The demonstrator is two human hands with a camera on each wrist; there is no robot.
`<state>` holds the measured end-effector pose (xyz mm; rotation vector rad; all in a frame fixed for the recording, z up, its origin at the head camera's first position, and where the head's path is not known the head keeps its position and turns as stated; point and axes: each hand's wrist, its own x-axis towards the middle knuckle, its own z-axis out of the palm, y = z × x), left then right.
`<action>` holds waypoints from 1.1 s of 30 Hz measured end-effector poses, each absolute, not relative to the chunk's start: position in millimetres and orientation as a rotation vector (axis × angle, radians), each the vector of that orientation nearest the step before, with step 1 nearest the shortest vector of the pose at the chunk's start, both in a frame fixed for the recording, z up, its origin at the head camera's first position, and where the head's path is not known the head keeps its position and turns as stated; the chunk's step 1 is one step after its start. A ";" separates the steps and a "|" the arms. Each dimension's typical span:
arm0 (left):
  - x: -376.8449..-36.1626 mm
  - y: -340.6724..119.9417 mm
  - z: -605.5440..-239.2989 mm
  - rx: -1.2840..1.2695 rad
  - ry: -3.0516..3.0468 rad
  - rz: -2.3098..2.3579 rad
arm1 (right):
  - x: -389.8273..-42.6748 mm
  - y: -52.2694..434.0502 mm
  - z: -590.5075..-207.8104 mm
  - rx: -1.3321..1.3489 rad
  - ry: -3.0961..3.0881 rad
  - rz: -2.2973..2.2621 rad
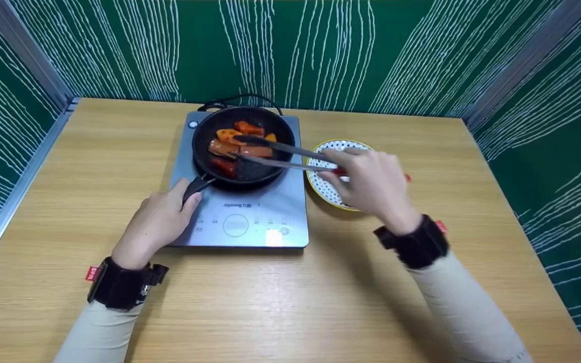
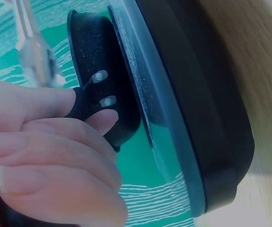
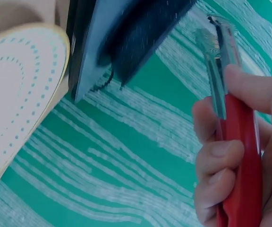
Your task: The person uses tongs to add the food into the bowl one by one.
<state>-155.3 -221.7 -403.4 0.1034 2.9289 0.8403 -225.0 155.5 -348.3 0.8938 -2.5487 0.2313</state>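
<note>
A black frying pan (image 1: pixel 257 174) sits on the induction cooker (image 1: pixel 280 212) with several reddish-brown and orange food pieces (image 1: pixel 254 152) in it. My left hand (image 1: pixel 162 219) grips the pan's handle (image 1: pixel 197 187), fingers curled round it; the left wrist view shows the pan's riveted side (image 2: pixel 96 52) close by. In my right hand (image 1: pixel 371 181) are metal tongs with red grips (image 3: pixel 242 165), fingers wrapped round the grips. The tongs' arms (image 1: pixel 290 165) reach left over the pan, spread apart, tips among the food pieces. My right hand partly covers a dotted plate (image 1: pixel 323 189).
The yellow-rimmed plate stands on the wooden table (image 1: pixel 270 302), right beside the cooker. A black cord (image 1: pixel 250 96) loops behind the cooker. Green panels with white streaks (image 1: pixel 321 55) close off the back and both sides.
</note>
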 end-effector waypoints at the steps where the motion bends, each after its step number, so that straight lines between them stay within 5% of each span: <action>1: -155.3 -221.7 -403.2 0.101 2.925 0.841 | -225.0 163.3 -346.9 0.888 -2.552 0.256; 33: -156.0 -221.7 -403.4 0.107 2.922 0.836 | -217.4 373.9 -355.9 0.673 -2.947 0.023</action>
